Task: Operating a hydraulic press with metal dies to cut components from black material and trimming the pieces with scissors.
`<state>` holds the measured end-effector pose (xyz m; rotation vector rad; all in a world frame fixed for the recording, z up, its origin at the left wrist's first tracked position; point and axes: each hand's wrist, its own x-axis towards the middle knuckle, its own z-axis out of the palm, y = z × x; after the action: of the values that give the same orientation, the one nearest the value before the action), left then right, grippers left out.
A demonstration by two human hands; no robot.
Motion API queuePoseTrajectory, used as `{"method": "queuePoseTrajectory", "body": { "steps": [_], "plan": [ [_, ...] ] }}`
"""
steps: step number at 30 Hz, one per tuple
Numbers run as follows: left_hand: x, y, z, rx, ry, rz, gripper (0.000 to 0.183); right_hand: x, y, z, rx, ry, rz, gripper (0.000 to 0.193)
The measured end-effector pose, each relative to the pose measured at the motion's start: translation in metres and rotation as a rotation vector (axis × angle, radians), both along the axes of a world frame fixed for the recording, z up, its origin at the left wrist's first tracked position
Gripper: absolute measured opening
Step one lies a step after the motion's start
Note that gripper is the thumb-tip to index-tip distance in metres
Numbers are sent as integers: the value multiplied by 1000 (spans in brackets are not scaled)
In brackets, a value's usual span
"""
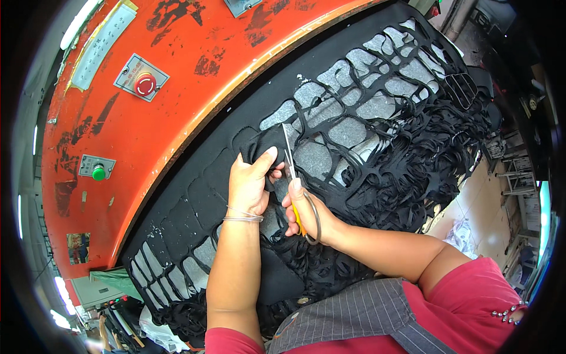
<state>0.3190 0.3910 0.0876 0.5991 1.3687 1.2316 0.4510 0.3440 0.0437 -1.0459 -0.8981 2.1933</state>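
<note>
My left hand (250, 184) is closed on a raised flap of black fabric (272, 141), with the thumb pressed on top of it. Just right of it, my right hand (303, 206) grips a pair of scissors (290, 156) with a yellow and dark handle. Its metal blades point up and away, beside the held flap. The flap belongs to a large black fabric sheet (203, 177) with curved cut outlines. To the right, pieces are gone from the sheet, and a grey speckled surface (348, 133) shows between black strips.
Tangled black fabric strips (407, 165) heap along the near side. A large orange-red machine housing (194, 76) rises beyond the sheet, with a red mushroom button (145, 84) and a green button (98, 172). A wire frame (461, 90) lies at the far right end.
</note>
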Motion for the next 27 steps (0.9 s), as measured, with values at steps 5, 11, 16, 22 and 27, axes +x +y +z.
{"method": "queuePoseTrajectory", "body": {
  "steps": [5,11,16,22,27],
  "plan": [
    [2,0,0,41,15,10,21,2,3,7,58,-40,3,77],
    [3,-2,0,63,29,19,22,0,7,9,64,-91,17,76],
    [4,-2,-1,62,69,9,22,2,3,8,123,-150,-17,73],
    [5,-3,4,67,43,13,21,10,1,14,167,-162,-27,67],
    [0,-5,6,26,19,-20,21,23,-2,15,191,-199,40,65]
  ]
}}
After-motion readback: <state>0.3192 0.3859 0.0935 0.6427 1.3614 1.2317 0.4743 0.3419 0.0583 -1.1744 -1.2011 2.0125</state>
